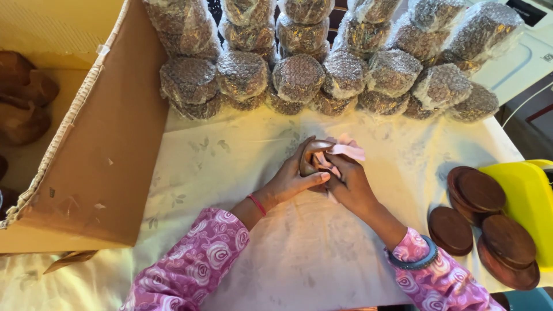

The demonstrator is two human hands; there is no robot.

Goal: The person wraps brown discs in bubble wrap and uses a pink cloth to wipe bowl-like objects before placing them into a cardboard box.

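My left hand (pixel 292 178) grips a small brown wooden bowl (pixel 313 154), tilted on its side over the white cloth-covered table (pixel 230 167). My right hand (pixel 348 181) presses a pale pink cloth (pixel 348 150) into and against the bowl. Both hands meet at the middle of the table. Pink flowered sleeves cover my forearms, a red thread circles my left wrist, and a teal bangle sits on my right wrist.
Several bubble-wrapped brown items (pixel 322 52) are stacked along the far edge. A large open cardboard box (pixel 103 132) with brown wooden pieces (pixel 23 98) stands at the left. Round wooden lids (pixel 484 224) lie at the right beside a yellow container (pixel 527 196).
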